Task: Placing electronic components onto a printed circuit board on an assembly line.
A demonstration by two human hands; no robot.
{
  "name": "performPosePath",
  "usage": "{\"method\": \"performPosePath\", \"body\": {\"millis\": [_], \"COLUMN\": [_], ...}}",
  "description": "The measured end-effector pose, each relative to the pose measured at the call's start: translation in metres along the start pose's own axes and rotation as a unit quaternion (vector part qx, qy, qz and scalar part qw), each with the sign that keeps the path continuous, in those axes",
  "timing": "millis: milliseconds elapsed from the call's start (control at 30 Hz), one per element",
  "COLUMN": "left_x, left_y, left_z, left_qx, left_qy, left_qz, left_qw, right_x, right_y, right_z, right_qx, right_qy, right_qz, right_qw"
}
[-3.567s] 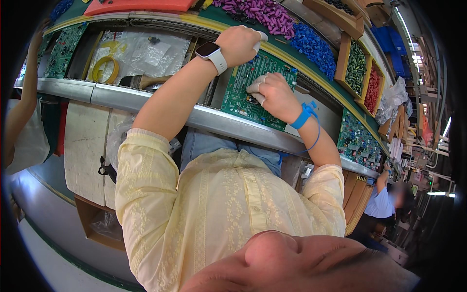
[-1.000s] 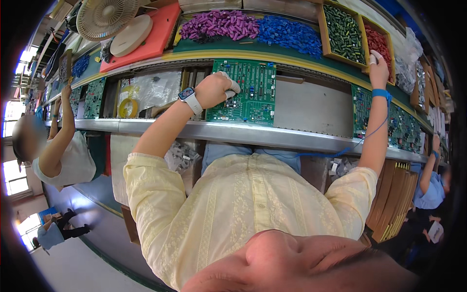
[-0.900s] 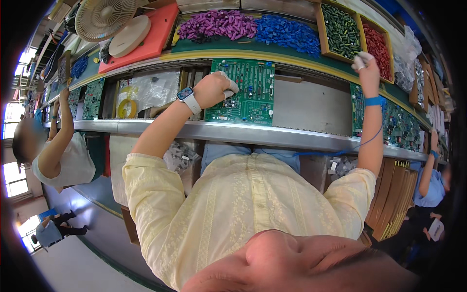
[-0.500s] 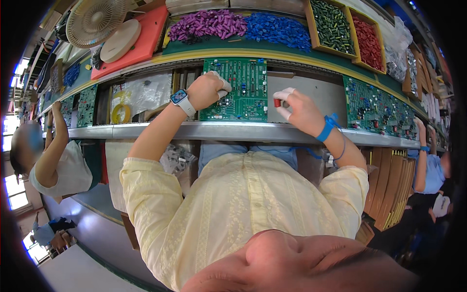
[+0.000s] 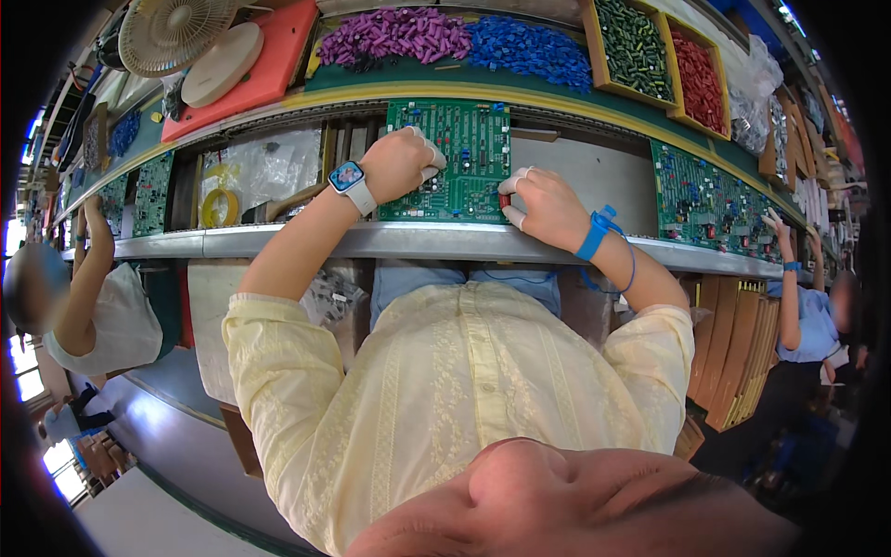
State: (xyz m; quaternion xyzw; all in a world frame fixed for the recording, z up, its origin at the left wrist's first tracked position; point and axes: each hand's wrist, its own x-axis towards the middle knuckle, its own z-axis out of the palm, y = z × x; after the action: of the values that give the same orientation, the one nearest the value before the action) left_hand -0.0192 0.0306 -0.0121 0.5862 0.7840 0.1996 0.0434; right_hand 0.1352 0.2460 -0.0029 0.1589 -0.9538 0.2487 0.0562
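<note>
A green circuit board (image 5: pixel 474 139) filled with small components lies across the metal rails in front of me. My left hand (image 5: pixel 401 164), with white finger covers, is closed at the board's left side, fingertips on or just above its parts. Whatever those fingers hold, if anything, is hidden. At the board's right edge my right hand (image 5: pixel 551 208) pinches a small red cylindrical component (image 5: pixel 504 199) between thumb and fingers, also in white covers. Its lower end cannot be made out. A blue wrist strap (image 5: pixel 594 234) with a cord circles my right wrist.
Behind the rails are piles of purple components (image 5: pixel 399 39) and blue components (image 5: pixel 529 56). Boxes of green (image 5: pixel 631 51) and red cylinders (image 5: pixel 698 84) stand far right. More boards (image 5: pixel 710 204) sit on the line. Tape (image 5: pixel 220 208) lies left. Co-workers' arms reach in at both sides.
My right hand has moved left to the board's right edge with the red component. The left hand stays at the board's left side. The view has shifted slightly.
</note>
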Motion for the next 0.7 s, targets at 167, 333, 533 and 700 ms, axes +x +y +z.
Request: {"method": "performPosePath", "body": {"millis": [167,333,533,700], "left_x": [0.014,0.063,0.143,0.166], "left_y": [0.005,-0.017,-0.048,-0.041], "left_z": [-0.018,-0.011,0.014,0.023], "left_qx": [-0.023,-0.011,0.073,0.128], "left_qy": [-0.017,0.044,0.115,0.102], "left_qz": [-0.025,-0.044,-0.115,-0.131], "left_qw": [0.999,0.998,0.984,0.978], "right_x": [0.000,-0.001,0.002,0.009], "right_y": [-0.001,-0.004,0.000,0.008], "right_z": [-0.002,0.004,0.009,-0.003], "right_qx": [-0.019,-0.065,-0.093,-0.042], "right_qy": [0.003,0.037,0.036,0.016], "right_qz": [0.003,-0.033,-0.083,-0.065], "right_qw": [1.000,0.997,0.991,0.997]}}
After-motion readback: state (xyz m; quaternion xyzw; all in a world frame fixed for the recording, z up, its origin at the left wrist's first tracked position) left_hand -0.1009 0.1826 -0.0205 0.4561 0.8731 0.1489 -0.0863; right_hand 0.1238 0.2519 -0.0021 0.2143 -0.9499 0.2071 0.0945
